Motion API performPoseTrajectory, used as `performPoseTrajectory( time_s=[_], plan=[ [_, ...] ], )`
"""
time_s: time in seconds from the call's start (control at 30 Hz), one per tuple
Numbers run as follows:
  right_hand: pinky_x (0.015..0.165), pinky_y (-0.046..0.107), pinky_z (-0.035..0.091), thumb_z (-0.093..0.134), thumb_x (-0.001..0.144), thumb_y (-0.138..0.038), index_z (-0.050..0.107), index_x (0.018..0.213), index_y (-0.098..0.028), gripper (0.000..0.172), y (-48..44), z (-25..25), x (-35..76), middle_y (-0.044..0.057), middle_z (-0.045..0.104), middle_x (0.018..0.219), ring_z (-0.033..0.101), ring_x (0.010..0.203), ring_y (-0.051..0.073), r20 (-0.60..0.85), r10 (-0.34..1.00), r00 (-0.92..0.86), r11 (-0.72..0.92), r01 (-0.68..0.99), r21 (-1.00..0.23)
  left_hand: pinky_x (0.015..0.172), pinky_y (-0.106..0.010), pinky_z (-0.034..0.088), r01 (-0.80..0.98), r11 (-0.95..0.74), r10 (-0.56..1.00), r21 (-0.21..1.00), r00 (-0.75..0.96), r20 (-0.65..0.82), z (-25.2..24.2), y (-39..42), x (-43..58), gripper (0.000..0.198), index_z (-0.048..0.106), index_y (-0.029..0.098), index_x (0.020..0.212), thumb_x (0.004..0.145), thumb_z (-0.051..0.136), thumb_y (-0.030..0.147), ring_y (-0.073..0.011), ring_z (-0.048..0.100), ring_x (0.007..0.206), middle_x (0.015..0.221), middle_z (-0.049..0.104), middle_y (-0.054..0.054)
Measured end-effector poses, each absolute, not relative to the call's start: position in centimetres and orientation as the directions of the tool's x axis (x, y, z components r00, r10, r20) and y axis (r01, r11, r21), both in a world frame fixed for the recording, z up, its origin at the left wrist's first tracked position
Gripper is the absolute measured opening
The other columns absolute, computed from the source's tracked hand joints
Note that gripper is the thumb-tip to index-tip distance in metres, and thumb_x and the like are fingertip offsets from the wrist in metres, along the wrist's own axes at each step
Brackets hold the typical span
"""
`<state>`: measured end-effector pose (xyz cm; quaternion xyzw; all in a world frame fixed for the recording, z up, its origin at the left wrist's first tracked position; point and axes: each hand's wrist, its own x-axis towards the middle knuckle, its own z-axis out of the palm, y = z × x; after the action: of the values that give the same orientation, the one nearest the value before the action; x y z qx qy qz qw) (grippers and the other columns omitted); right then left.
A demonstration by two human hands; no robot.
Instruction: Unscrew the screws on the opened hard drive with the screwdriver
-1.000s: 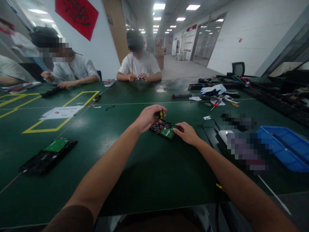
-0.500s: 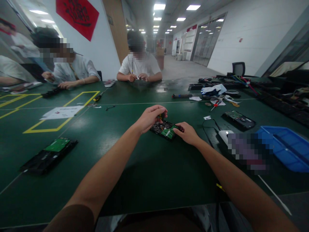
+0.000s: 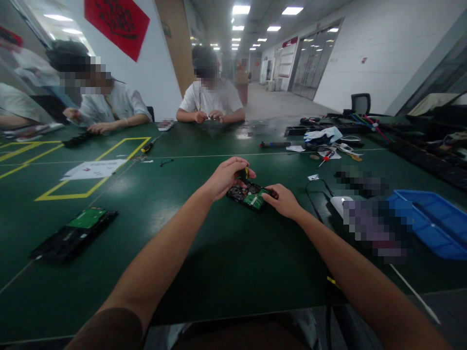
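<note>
In the head view a black device with an exposed green circuit board (image 3: 253,199) lies on the green table in front of me. My left hand (image 3: 231,179) is closed on a small yellow and black tool (image 3: 246,172), held upright over the device's left part; the tool's tip is too small to make out. At the device's right end, my right hand (image 3: 282,199) grips the edge, with the thumb on top by the green board. Another black device with a green board (image 3: 75,233) lies flat at the left.
A blue tray (image 3: 434,218) and a blurred-out object (image 3: 375,228) lie at the right. Farther back are gloves (image 3: 323,136), a red screwdriver (image 3: 328,155) and black parts with cables. Paper (image 3: 93,169) lies at the left. Two people (image 3: 211,99) (image 3: 120,102) sit across the table.
My left hand has tilted slightly, its fingers lifting a little, and more of the yellow tool shows. My right hand and the device have hardly moved.
</note>
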<state>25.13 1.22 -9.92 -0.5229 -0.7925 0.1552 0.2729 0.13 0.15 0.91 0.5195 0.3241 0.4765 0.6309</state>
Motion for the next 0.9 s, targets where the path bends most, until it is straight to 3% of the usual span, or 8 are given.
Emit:
performPoseTrajectory(
  time_s=[0.23,0.4,0.6,0.9],
  plan=[
    [0.075,0.032,0.047,0.062,0.095,-0.049,0.070,0.118,-0.017,0.040,1.20,-9.65,25.13,0.010,0.067,0.108,0.062,0.086,0.019,0.262,0.914,-0.311,0.405,0.752,-0.519,0.059,-0.027,0.050,-0.249,0.007,0.933,0.969,0.351,0.083,0.91,0.16,0.07,0.014,0.061,0.017,0.094,0.088,0.061,0.030,-0.0247,0.070,0.096,0.103,0.074,-0.014],
    [0.074,0.031,0.046,0.062,0.096,-0.049,0.070,0.117,-0.018,0.039,1.20,-9.71,25.11,0.010,0.067,0.107,0.061,0.086,0.019,0.264,0.914,-0.309,0.404,0.755,-0.516,0.055,-0.024,0.047,-0.185,-0.088,0.931,0.979,0.335,0.147,0.86,0.29,-0.24,0.018,0.068,0.016,0.091,0.087,0.059,0.031,-0.0200,0.065,0.088,0.093,0.069,-0.010],
    [0.075,0.031,0.047,0.063,0.095,-0.048,0.070,0.117,-0.019,0.038,1.03,-9.52,25.05,0.009,0.067,0.109,0.061,0.085,0.019,0.250,0.920,-0.300,0.390,0.754,-0.528,0.052,-0.026,0.044,-0.200,-0.014,0.933,0.980,0.349,0.085,1.07,0.15,-0.12,0.022,0.065,0.017,0.103,0.088,0.057,0.031,-0.0226,0.068,0.086,0.090,0.071,-0.011],
    [0.076,0.031,0.047,0.062,0.096,-0.047,0.070,0.118,-0.017,0.038,1.27,-9.73,25.07,0.010,0.066,0.108,0.061,0.086,0.019,0.256,0.915,-0.311,0.402,0.750,-0.525,0.061,-0.027,0.048,-0.271,0.010,0.938,0.963,0.335,0.085,0.78,0.18,0.28,0.020,0.064,0.017,0.093,0.091,0.053,0.034,-0.0207,0.068,0.086,0.087,0.071,-0.010]
  ],
)
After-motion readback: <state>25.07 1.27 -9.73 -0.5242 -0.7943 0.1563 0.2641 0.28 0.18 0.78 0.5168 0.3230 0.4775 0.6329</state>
